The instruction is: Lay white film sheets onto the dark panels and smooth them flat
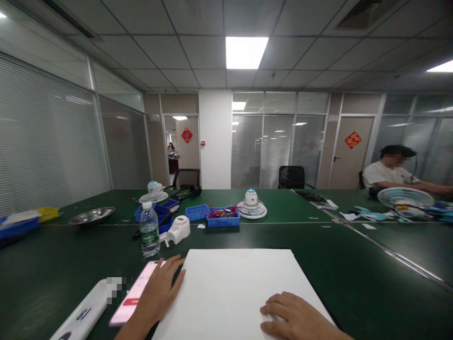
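Your right hand (295, 316), loosely open, is on the white sheet (226, 288) lying on the counter (354, 264), your left hand (161, 285) spread empty between sheet and phone (138, 287); no marks visible, work seemingly unstarted.

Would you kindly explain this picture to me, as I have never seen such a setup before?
There is no machine here: these are a person's two bare hands, seen by one camera worn on the head, looking forward and down. The right hand rests on a white sheet; the left hand lies by its left edge, partly covering a lit phone. Neither appears to grip anything. Farther back on the green table stand a water bottle and a blue tray of red wires. Another person sits at far right.
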The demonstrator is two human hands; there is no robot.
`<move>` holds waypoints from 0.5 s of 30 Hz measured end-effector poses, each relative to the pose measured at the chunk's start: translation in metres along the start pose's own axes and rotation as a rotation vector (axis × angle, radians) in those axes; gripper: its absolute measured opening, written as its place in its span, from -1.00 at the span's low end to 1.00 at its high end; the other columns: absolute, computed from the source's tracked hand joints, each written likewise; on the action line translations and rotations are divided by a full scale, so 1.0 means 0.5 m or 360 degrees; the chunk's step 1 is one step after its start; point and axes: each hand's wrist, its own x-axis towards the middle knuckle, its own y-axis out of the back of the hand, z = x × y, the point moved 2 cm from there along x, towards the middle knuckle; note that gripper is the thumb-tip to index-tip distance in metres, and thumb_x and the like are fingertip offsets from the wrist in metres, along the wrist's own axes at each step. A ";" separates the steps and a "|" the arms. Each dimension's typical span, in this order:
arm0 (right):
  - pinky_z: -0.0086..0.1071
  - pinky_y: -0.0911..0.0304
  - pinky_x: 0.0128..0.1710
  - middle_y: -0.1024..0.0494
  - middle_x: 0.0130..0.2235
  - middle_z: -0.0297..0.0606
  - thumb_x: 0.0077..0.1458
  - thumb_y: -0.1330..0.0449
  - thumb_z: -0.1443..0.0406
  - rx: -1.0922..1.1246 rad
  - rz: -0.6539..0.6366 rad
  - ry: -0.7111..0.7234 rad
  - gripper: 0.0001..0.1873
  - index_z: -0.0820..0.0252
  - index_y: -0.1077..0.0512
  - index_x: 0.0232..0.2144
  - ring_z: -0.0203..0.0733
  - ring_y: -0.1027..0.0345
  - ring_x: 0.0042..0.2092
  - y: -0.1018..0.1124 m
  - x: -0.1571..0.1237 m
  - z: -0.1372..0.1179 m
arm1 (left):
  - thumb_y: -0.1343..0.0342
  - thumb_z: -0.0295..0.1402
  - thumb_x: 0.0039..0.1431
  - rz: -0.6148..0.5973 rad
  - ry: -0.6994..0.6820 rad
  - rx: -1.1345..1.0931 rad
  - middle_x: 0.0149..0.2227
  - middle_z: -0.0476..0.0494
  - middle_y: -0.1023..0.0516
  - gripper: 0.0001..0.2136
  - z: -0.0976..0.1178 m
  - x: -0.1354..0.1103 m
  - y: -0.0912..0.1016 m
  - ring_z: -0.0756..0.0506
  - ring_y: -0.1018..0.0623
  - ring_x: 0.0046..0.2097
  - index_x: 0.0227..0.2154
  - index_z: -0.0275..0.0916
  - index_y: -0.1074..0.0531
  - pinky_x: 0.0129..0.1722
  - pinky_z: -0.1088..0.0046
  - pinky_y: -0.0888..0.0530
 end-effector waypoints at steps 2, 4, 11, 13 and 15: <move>-0.23 -0.38 -0.07 -0.60 0.04 -0.24 0.29 -0.07 0.06 0.0040 -0.0026 -0.0018 -0.61 -0.05 -0.42 0.10 -0.03 -0.53 -0.07 0.006 0.002 -0.001 | 0.05 -0.09 0.31 -0.0102 -0.0087 -0.0104 0.15 -0.12 -0.57 -0.61 0.017 -0.005 -0.011 -0.24 -0.47 0.23 0.07 -0.05 -0.51 0.38 -0.07 -0.07; -0.18 -0.38 -0.03 -0.60 0.05 -0.20 0.27 -0.09 0.03 0.0099 -0.0083 -0.0046 -0.58 -0.03 -0.42 0.10 0.01 -0.52 -0.03 0.013 0.004 0.000 | 0.03 -0.11 0.30 -0.0186 -0.0145 -0.0143 0.15 -0.10 -0.57 -0.63 0.031 -0.010 -0.024 -0.25 -0.47 0.23 0.05 -0.01 -0.53 0.38 -0.10 -0.05; 0.03 -0.28 0.14 -0.45 0.20 -0.01 0.22 -0.11 -0.09 0.0321 -0.0225 -0.0234 -0.40 0.02 -0.37 0.19 0.13 -0.35 0.19 -0.003 -0.016 0.024 | -0.03 -0.20 0.24 -0.0219 -0.0103 -0.0151 0.23 -0.17 -0.48 -0.62 0.046 -0.010 -0.065 -0.32 -0.37 0.30 0.06 -0.06 -0.54 0.35 -0.10 -0.14; 0.07 -0.26 0.16 -0.40 0.24 0.03 0.20 -0.13 -0.10 0.0309 -0.0163 -0.0261 -0.37 0.02 -0.35 0.21 0.16 -0.30 0.23 -0.009 -0.025 0.033 | -0.02 -0.19 0.25 -0.0232 -0.0080 -0.0143 0.23 -0.17 -0.48 -0.61 0.044 -0.008 -0.074 -0.33 -0.36 0.31 0.06 -0.08 -0.54 0.34 -0.08 -0.17; 0.00 -0.29 0.15 -0.41 0.23 -0.01 0.22 -0.14 -0.06 0.0254 -0.0082 -0.0235 -0.43 0.00 -0.36 0.19 0.10 -0.31 0.23 -0.011 -0.028 0.037 | 0.00 -0.18 0.26 -0.0261 -0.0078 -0.0124 0.23 -0.17 -0.48 -0.61 0.041 -0.007 -0.081 -0.32 -0.34 0.32 0.07 -0.08 -0.54 0.34 -0.06 -0.19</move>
